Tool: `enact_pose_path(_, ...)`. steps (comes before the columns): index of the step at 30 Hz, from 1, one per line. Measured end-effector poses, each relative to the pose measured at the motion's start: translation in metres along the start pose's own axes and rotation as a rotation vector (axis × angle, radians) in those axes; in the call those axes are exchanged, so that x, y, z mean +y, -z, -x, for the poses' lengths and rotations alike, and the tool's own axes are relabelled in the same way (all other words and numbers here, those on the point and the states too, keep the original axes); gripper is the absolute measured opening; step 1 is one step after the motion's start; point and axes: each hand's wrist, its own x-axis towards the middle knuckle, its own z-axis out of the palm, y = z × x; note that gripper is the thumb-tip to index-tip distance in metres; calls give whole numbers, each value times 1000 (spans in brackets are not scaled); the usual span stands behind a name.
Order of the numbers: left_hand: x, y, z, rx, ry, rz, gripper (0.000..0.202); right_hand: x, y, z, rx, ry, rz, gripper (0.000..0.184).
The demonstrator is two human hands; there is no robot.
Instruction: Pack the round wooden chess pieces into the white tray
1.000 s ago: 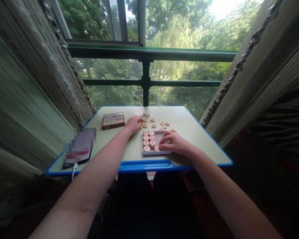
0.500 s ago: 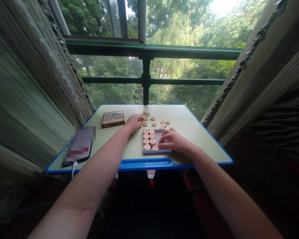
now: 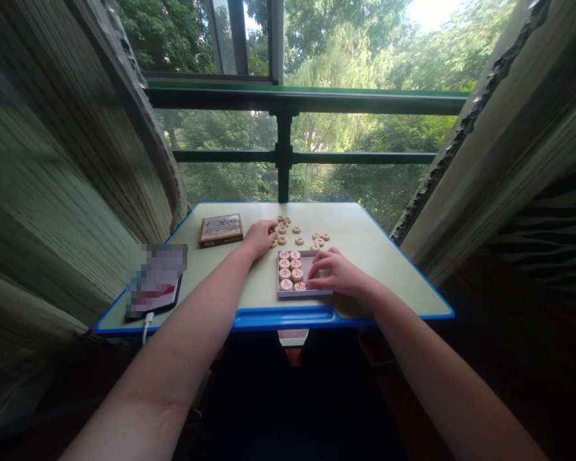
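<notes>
A shallow tray near the table's front holds two columns of round wooden Chinese chess pieces with red characters. My right hand reaches over the tray's right side, its fingers curled. Its fingertips are at the edge of the front chess piece of the second column. Beyond the tray to the left, my left hand rests low on the table with bent fingers among loose chess pieces. Its fingertips are partly hidden, so what they pinch does not show.
More loose pieces lie behind the tray. A flat printed box stands at the back left. A phone with a white cable lies at the left edge of the blue-rimmed table. Curtains hang on both sides.
The whole view has shifted slightly, so everything on the table appears a little further right. Both hands keep about the same places relative to the tray and pieces.
</notes>
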Motion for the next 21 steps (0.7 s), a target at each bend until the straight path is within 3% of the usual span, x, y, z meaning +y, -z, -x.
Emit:
enact_pose_path(7,5,5,1,80,7,108,30,-2,1,0,1,5,13,14)
enact_pose_path(11,14,8,1,118,-21,382,27,0,2,1,75,39,-7,24)
enact_pose_path(15,31,14,9,-1,-16,732,32,6,0,0,245,90,-2,25)
enact_pose_path(21,49,21,22,-199,-35,879,42,11,-5,0,487,151,98,16)
